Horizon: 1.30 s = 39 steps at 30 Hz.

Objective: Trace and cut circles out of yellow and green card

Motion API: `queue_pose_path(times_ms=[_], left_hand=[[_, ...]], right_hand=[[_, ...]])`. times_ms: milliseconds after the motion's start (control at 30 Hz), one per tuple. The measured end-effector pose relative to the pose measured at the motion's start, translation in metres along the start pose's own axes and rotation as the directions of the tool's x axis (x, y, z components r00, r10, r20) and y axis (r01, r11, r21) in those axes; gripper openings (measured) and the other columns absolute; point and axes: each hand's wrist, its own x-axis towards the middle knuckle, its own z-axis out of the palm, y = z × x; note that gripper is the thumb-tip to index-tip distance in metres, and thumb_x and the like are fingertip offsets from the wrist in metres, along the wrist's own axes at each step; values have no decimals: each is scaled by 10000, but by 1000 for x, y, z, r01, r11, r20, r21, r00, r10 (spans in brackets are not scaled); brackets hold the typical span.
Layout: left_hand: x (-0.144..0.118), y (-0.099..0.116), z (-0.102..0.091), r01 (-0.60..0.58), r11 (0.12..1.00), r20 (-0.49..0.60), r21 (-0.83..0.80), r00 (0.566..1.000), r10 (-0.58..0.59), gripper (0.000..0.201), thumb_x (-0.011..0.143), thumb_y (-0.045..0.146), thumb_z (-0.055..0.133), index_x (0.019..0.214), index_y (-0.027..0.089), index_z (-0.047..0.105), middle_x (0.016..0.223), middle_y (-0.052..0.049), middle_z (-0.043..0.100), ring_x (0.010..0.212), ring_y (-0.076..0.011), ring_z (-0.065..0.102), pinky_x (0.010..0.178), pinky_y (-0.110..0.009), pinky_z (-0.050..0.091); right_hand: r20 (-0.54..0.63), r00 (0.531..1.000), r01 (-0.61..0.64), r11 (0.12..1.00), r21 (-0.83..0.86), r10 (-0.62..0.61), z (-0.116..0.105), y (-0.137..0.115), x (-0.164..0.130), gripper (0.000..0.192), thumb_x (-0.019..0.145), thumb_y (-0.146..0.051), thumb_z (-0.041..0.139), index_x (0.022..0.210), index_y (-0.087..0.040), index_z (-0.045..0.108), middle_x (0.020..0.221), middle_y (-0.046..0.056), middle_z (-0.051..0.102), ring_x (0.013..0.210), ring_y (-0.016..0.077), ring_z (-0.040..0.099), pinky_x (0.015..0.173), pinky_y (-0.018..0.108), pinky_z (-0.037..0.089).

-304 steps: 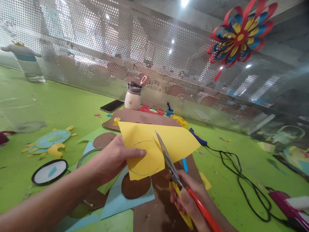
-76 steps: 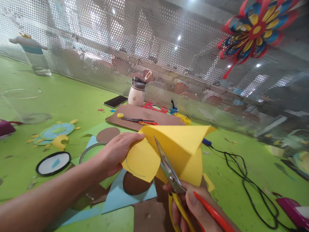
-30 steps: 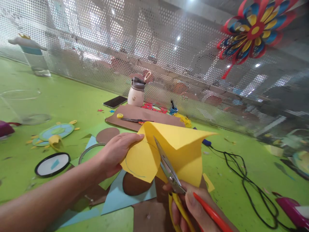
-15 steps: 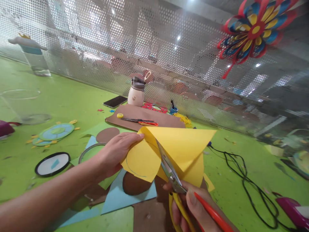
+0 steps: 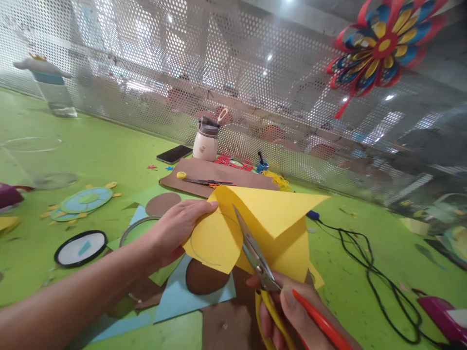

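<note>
Pinching the yellow paper (image 5: 215, 238), the left hand (image 5: 175, 231) steadies it; right hand (image 5: 292, 311) grip wraps scissors (image 5: 255, 255)

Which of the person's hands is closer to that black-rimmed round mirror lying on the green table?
Left. The left hand grips the yellow paper just right of the mirror; the right hand, working the scissors, is farther right.

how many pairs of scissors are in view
2. One pair of scissors is in the right hand, cutting the yellow paper. A second pair lies on the brown card behind. Others may be hidden under paper.
</note>
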Motion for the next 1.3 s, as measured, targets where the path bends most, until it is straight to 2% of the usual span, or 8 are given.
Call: queue_pose_path(times_ms=[167,300,533,700,900,1067,1300], left_hand=[[1,-1,-2,-3,1000,-12,-3,1000,3,161,787,308,668,705,173,697,653,-20,725,528,-164,669,427,-203,502],[1,-1,-1,5,1000,-25,-7,1000,-5,172,774,326,683,707,168,699,659,-22,723,532,-160,666,427,-197,492],[1,-1,-1,-10,1000,-26,-19,1000,10,159,750,312,703,685,167,691,632,-21,715,504,-156,652,420,-197,492],[1,-2,-1,-13,1000,-24,-15,1000,13,160,763,303,687,676,170,690,621,-18,716,500,-153,654,410,-189,488],[1,-1,-2,-3,999,46,-38,999,5,166,779,288,664,662,171,678,604,-23,720,505,-172,671,418,-208,513],[2,0,-3,4,1000,-5,-16,1000,-4,146,766,289,686,687,166,688,638,-28,732,537,-167,680,445,-197,517],[1,1,-3,18,1000,-28,5,999,-18,149,739,318,710,698,175,692,657,-23,737,545,-169,681,438,-200,505]], right_hand=[[65,997,29,999,-21,-27,-3,-1,3,718,786,-792,404,1025,-143,600,593,17,575,404,78,431,410,199,306],[110,994,-2,1000,-18,4,-8,1,3,740,785,-797,409,1063,-132,575,603,20,585,397,80,449,413,200,326],[74,997,-19,1000,10,18,-9,8,0,730,825,-756,409,1144,-111,530,647,33,615,451,90,504,456,204,367],[106,994,-7,999,-34,10,-9,1,3,764,802,-791,391,1099,-106,552,615,24,602,421,74,484,427,187,326],[122,993,2,999,-46,4,-11,0,3,763,801,-792,392,1097,-109,558,603,32,612,415,89,497,422,205,328],[107,994,-30,998,-48,35,-12,2,2,769,802,-799,372,1119,-122,555,631,37,623,424,106,516,439,234,355],[99,995,-22,996,-84,30,-7,-7,3,790,775,-821,371,1053,-117,593,562,19,590,380,82,436,420,219,317]])
